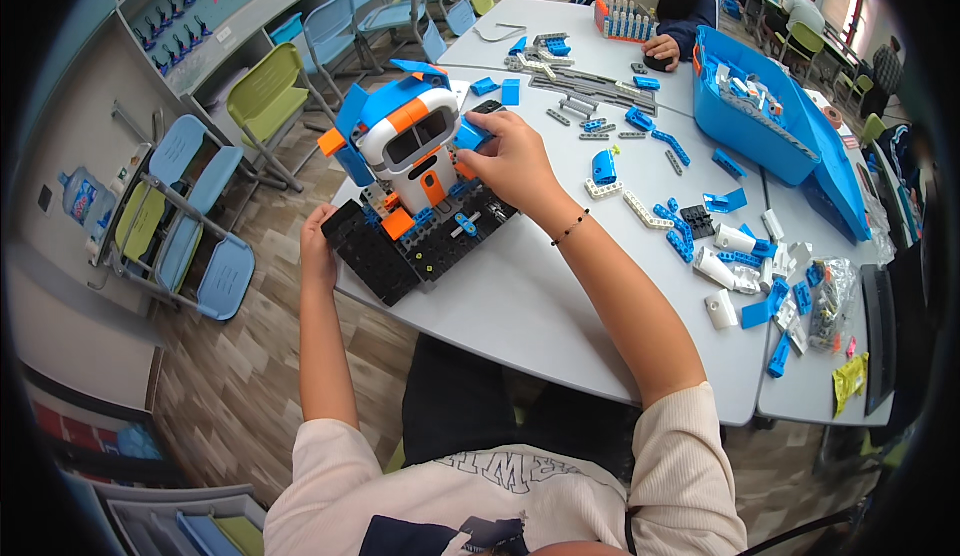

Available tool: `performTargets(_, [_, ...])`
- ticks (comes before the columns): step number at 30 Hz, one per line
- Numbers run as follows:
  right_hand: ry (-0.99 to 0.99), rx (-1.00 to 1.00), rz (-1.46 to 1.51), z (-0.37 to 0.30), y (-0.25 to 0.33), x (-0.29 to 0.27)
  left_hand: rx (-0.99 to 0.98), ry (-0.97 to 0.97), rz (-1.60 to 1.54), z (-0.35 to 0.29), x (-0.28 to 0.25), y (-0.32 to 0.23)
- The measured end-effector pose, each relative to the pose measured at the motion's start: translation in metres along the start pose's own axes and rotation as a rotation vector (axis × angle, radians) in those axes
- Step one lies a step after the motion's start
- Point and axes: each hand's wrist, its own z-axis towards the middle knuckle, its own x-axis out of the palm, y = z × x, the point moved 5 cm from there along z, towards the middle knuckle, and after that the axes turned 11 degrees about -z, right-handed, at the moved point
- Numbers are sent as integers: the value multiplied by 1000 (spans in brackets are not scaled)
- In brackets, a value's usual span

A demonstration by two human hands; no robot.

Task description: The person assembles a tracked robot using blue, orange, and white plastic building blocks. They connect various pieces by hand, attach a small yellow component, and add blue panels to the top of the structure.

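Note:
A toy robot (418, 156) built of white, orange and blue bricks stands at the left front edge of the table, on a wide black base with tracks (372, 258). My left hand (317, 246) grips the outer side of the near track; its fingertips are partly hidden behind it. My right hand (515, 161) is closed, with thumb and fingers pinching a blue curved panel (473, 134) against the robot's right side. Whether that panel is fastened to the robot, I cannot tell.
Loose blue, white and grey building pieces (680, 226) lie over the table's right half. Behind them stands a blue storage box (750, 121) with its lid leaning alongside. Across the table, another person's hand (662, 51) rests near a rack of small tubes (625, 24). Chairs (265, 96) line the left.

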Motion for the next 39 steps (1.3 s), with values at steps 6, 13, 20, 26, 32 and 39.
performTargets(6, [-20,-173,-144,-2,5,-4,-9,-11,-11,-1,0,1])
performTargets(13, [-29,-188,-123,0,7,-4,13,-42,10,-6,14,-9])
performTargets(20, [-26,-182,-107,-2,8,-5,18,-79,33,-11,20,-14])
performTargets(26, [-37,-204,-149,-6,9,-1,-4,-95,15,-7,15,-11])
performTargets(32, [-68,-211,-112,-7,6,1,-5,-146,-13,-6,9,-9])
performTargets(39, [-207,-208,-73,4,-5,-23,2,-94,-14,-6,14,-9])
